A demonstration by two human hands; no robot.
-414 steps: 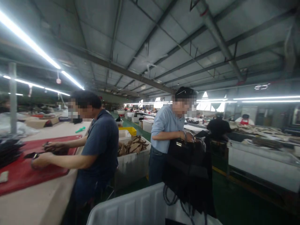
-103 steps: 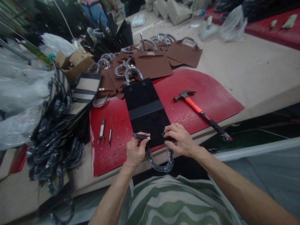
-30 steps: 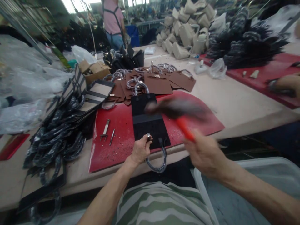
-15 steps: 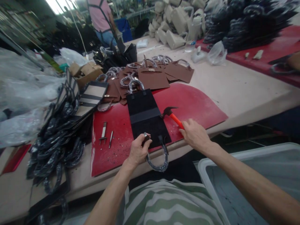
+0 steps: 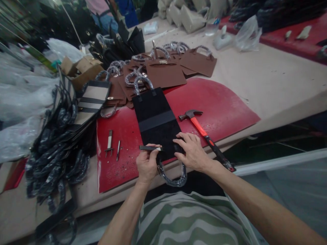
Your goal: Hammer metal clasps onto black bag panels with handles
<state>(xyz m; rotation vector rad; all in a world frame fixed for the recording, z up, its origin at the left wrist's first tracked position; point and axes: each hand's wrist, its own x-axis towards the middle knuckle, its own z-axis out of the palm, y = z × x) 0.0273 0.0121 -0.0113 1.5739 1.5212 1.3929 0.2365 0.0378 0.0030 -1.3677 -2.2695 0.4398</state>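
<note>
A black bag panel (image 5: 155, 117) with a wrapped handle (image 5: 173, 177) lies on the red mat (image 5: 224, 109), its handle end hanging over the table edge toward me. My left hand (image 5: 146, 163) is closed on a short dark punch tool (image 5: 149, 148), held level at the panel's near edge. My right hand (image 5: 192, 153) lies with fingers spread on the panel's near right corner, by the handle tab. An orange-handled hammer (image 5: 204, 134) rests on the mat just right of that hand.
Two small metal tools (image 5: 113, 149) lie on the mat at left. Brown bag panels (image 5: 166, 71) are piled behind the mat, black wrapped handles and panels (image 5: 58, 143) heap at far left. Cardboard box (image 5: 81, 68), plastic bags (image 5: 245, 30), another red mat (image 5: 293, 41) at the back right.
My right hand has set the hammer down on the mat and moved onto the panel's near corner. My left hand has turned the punch from upright to level.
</note>
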